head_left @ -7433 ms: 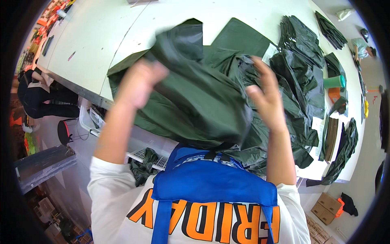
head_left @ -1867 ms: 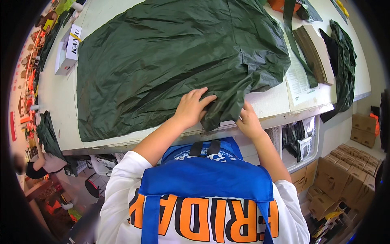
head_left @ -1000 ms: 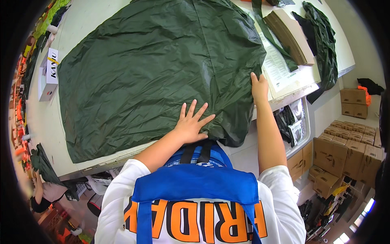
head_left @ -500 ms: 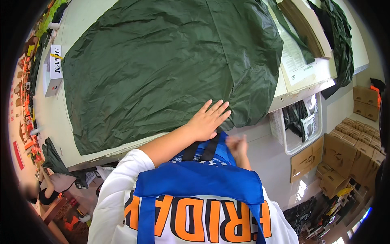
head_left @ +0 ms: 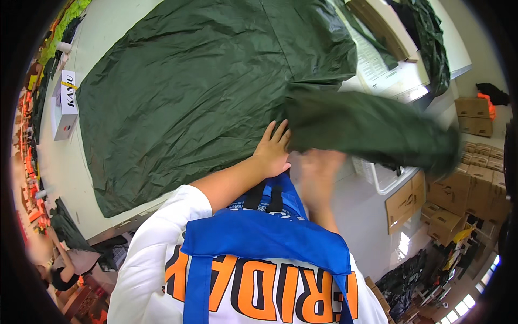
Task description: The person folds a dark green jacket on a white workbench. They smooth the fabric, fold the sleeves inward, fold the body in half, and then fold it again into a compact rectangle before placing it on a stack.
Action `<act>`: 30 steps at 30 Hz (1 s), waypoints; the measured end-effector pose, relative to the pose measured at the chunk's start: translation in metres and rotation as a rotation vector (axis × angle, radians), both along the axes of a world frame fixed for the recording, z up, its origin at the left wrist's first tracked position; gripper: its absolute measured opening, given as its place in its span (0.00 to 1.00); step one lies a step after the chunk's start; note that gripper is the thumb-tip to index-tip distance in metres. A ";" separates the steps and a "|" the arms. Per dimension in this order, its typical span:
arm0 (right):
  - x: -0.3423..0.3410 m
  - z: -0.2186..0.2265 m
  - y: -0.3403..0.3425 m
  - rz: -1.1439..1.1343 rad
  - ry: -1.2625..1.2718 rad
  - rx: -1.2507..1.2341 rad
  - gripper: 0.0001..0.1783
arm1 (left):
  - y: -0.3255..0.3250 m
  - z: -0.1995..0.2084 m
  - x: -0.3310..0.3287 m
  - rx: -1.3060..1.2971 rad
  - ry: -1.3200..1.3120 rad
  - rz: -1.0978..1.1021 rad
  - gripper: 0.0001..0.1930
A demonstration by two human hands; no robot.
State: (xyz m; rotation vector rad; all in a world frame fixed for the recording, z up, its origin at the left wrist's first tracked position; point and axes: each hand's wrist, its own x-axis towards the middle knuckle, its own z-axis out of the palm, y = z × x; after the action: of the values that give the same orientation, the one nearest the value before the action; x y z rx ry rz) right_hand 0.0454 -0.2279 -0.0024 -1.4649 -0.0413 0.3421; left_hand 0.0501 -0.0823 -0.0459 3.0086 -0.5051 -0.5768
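A large sheet of thin, shiny dark green fabric (head_left: 183, 102) lies wrinkled over the white table. My left hand (head_left: 273, 153) rests palm down on it close to the front edge, fingers stretched out. To the right of that hand, one part of the sheet is lifted and swung out past the table as a blurred green flap (head_left: 367, 127). Just below this flap's near edge is my right hand (head_left: 319, 170), smeared by motion. Whether its fingers grip the fabric cannot be made out.
A small white box (head_left: 66, 105) stands on the table (head_left: 116, 213) at the left. Brown cardboard (head_left: 391, 27) and more green fabric (head_left: 431, 54) lie at the right. Below are a white bin (head_left: 372, 175) and stacked cartons (head_left: 453, 194). Another person (head_left: 65, 264) is at the far left.
The right part of the green sheet has been lifted off the table and swung out to the right. My left hand has shifted slightly and stays pressed on the fabric.
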 end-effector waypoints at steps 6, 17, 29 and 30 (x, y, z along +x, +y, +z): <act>0.049 0.012 0.047 0.828 -0.787 -0.402 0.22 | -0.018 -0.061 -0.037 -0.352 0.056 0.423 0.22; 0.296 -0.021 0.046 0.736 -1.265 -1.204 0.06 | 0.202 0.043 -0.153 0.159 -0.929 1.324 0.36; 0.167 -0.049 0.117 0.679 -1.330 -0.664 0.22 | 0.268 0.009 -0.288 -0.113 -0.029 1.662 0.14; 0.125 -0.032 0.124 0.920 -1.246 -0.654 0.26 | 0.259 0.025 -0.271 -0.040 -0.209 1.622 0.16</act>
State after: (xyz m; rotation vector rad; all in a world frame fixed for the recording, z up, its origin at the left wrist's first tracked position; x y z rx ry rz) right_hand 0.1701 -0.1035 -0.0342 -2.0286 -1.7744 0.1086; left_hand -0.2212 0.1767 -0.0208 2.2908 1.6807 -0.0590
